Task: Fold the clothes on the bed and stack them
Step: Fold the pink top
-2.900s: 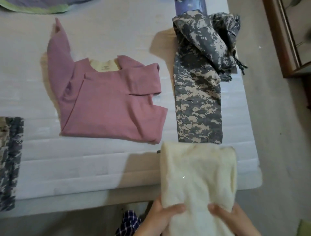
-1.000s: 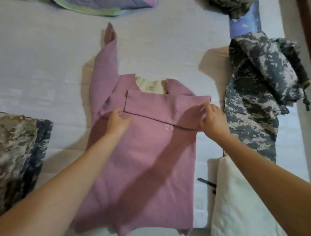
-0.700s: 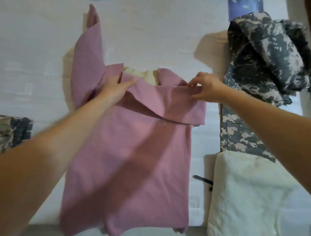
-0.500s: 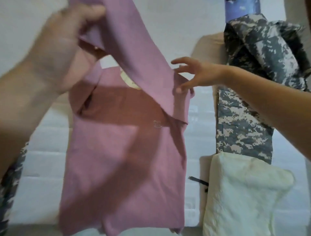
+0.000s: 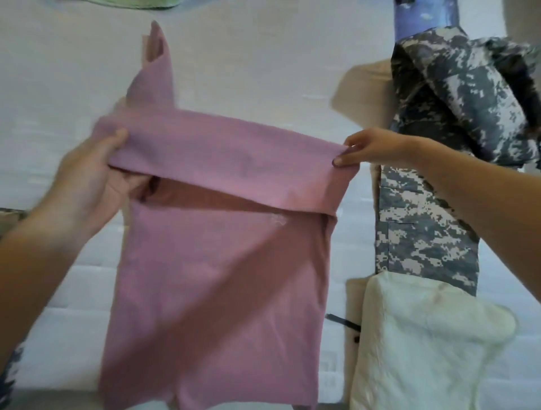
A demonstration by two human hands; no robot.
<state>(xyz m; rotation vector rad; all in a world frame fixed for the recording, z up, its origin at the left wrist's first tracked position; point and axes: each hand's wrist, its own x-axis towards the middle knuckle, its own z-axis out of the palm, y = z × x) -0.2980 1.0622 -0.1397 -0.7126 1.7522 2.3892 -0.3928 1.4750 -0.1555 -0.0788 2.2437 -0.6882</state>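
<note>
A pink long-sleeved shirt lies lengthwise on the white bed. One of its sleeves is stretched flat across the chest as a band. My left hand grips the left end of that band, thumb on top. My right hand pinches the right end at the shirt's shoulder. The other sleeve sticks up toward the far side of the bed. A folded cream garment rests at the near right corner.
Grey camouflage trousers lie right of the shirt, with a crumpled camouflage jacket behind them. More camouflage cloth shows at the left edge. A green-edged cloth sits at the far edge. A dark strap pokes out beside the cream garment.
The cream garment was set down at the near right. Both hands then took the pink shirt; the left hand lifted a sleeve high and has brought it down across the chest.
</note>
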